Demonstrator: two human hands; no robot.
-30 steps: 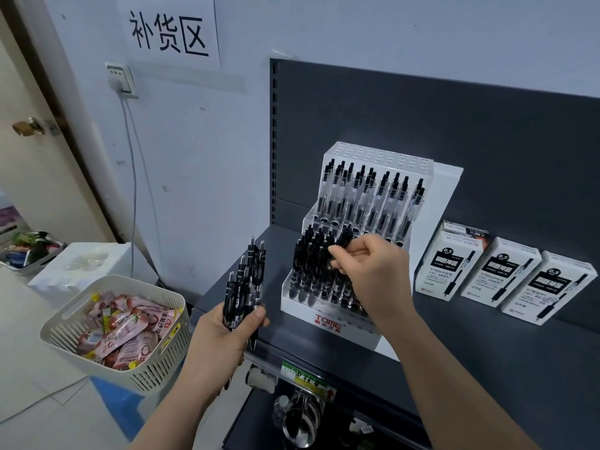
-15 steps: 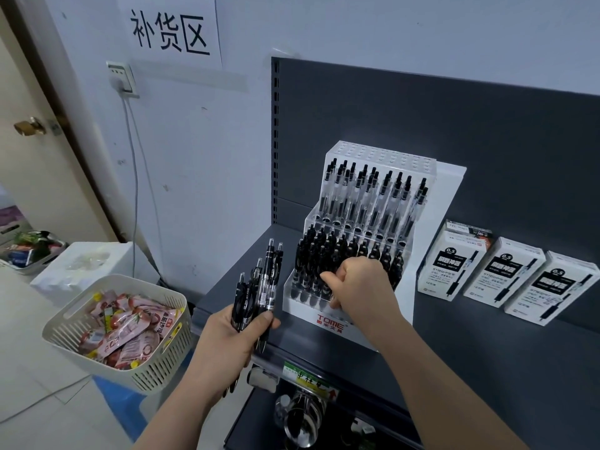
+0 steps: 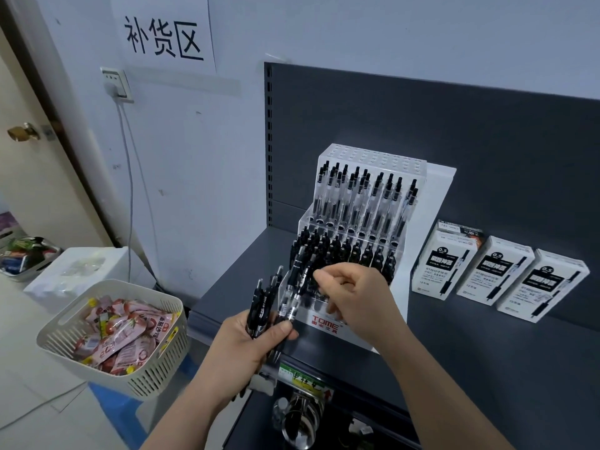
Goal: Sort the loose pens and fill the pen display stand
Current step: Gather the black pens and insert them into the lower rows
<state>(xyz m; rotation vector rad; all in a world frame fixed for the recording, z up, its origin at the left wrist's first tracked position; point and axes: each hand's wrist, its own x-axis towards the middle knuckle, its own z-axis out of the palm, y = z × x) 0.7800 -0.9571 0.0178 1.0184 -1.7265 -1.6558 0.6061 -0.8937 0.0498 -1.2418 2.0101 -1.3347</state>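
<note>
A pale wall [image 3: 357,34] runs behind the pen stand [image 3: 435,206], with a dark back panel [image 3: 487,141] fixed to it directly behind the stand. The stand sits on a dark grey shelf [image 3: 454,368], its base close to the shelf's front edge. Far to the left of the stand is a cream door [image 3: 32,190]. Above and left of the stand a paper sign [image 3: 162,37] with three large black characters hangs on the wall.

The stand is white and clear, stepped. Clear pens fill its upper row and black pens pack the row beneath. Down to the left of the stand, off the shelf, a cream slotted basket [image 3: 97,362] holds pink snack packets. A white foam box [image 3: 81,267] sits on the floor further left of the stand. Just right of the stand, three white pen boxes [image 3: 495,271] lean against the back panel, side by side.

In front of the stand's lower left corner, my left hand [image 3: 246,345] grips a bundle of pens [image 3: 263,303], tips down. My right hand [image 3: 357,293] is in front of the stand's lower row, thumb and forefinger pinching the upper end of one pen [image 3: 306,271] from the bundle.

High on the wall, left of the stand, is a socket [image 3: 115,84] with a plug in it.
</note>
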